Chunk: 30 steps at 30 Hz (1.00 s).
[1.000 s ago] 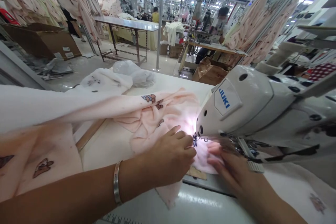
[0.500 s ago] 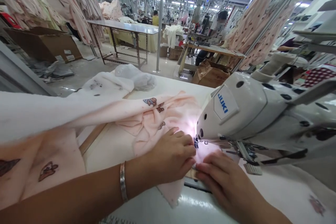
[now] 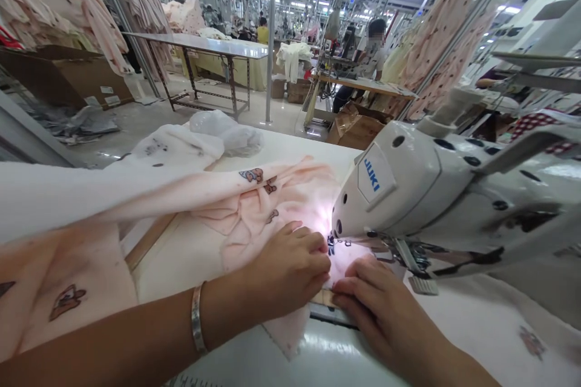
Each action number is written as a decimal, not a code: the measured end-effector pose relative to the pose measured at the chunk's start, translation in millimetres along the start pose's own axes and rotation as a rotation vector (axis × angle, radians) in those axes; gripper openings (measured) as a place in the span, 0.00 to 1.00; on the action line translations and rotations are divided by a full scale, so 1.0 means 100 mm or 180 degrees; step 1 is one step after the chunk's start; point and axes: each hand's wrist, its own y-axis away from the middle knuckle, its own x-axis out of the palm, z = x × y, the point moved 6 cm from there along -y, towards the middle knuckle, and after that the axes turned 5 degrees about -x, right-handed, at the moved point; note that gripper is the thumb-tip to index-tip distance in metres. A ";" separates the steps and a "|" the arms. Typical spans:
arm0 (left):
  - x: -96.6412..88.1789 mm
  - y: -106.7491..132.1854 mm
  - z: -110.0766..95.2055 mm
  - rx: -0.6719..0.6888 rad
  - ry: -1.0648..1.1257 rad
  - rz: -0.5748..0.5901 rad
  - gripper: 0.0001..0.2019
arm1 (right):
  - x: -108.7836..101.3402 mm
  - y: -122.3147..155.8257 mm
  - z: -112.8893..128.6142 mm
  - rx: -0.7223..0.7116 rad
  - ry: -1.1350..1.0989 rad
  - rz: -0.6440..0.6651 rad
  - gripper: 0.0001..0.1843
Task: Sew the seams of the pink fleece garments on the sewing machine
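Pale pink fabric [image 3: 254,205] printed with small bears lies bunched on the white sewing table [image 3: 195,248] and runs under the head of a white JUKI sewing machine [image 3: 408,187]. My left hand [image 3: 285,269], a silver bangle on its wrist, lies on the fabric with its fingers curled, pressing the cloth down just left of the lit needle area [image 3: 331,242]. My right hand [image 3: 376,308] rests flat on the fabric edge in front of the needle, fingertips pointing left and nearly meeting the left hand. A fold of the same fabric [image 3: 68,296] drapes over my left forearm.
White cloth and a clear plastic bag [image 3: 227,130] sit at the table's far side. Beyond are a metal work table [image 3: 204,48], cardboard boxes [image 3: 358,127], hanging pink garments [image 3: 440,42], and a seated person [image 3: 367,54] at another machine.
My right hand has slid left from under the machine head to the fabric edge beside my left hand. The left hand stays pressed on the cloth.
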 end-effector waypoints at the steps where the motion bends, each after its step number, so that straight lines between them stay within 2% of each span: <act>1: 0.00 0.00 0.00 0.0016 -0.0012 -0.0005 0.08 | 0.00 0.00 0.01 0.0007 -0.0040 0.0007 0.09; 4: 0.00 0.01 -0.02 0.0064 0.0001 -0.0021 0.08 | -0.01 0.00 0.03 0.0055 -0.0238 -0.0049 0.11; 7: 0.00 0.01 -0.01 0.0067 0.0016 -0.0030 0.09 | -0.05 0.00 -0.03 0.0187 -0.0609 -0.0332 0.11; 12: -0.01 -0.02 0.01 0.0037 0.0070 0.0003 0.10 | -0.20 0.15 -0.53 0.1156 -0.1152 -0.1671 0.13; 14: -0.02 -0.02 0.00 0.0040 0.0078 0.0025 0.11 | -0.22 0.21 -0.65 0.1303 -0.1109 -0.1920 0.14; 17: -0.03 -0.02 -0.01 0.0073 0.0040 0.0029 0.10 | -0.22 0.22 -0.63 0.1243 -0.0916 -0.1764 0.13; 22: -0.02 -0.02 0.02 0.0131 -0.0017 -0.0051 0.09 | -0.17 0.12 -0.43 0.0716 0.0313 -0.0884 0.17; 27: 0.03 -0.16 0.13 -0.0141 -0.0130 0.0041 0.09 | -0.14 0.07 -0.51 0.0668 0.0921 -0.0756 0.17; 30: -0.03 -0.29 0.24 -0.0207 -0.0400 0.0295 0.07 | -0.09 0.05 -0.61 0.0665 0.1026 -0.0675 0.15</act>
